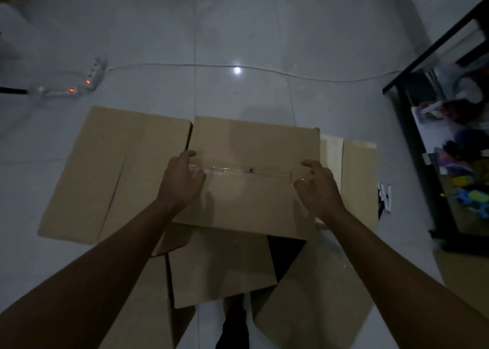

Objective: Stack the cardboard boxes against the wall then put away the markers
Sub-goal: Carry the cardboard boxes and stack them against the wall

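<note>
Head view: my left hand [182,179] and right hand [318,187], fingers loosely curled and gripping nothing, hover at either end of the taped cardboard box [251,174], its long axis left-right, on the floor [238,30] beyond.

We take this for a room in a home — a dim, glossy pale tiled floor [238,30], white power strips [92,75] with a cord [264,70] trailing across it, and a black-framed shelf [412,142] crammed with colourful toys [473,197].
</note>
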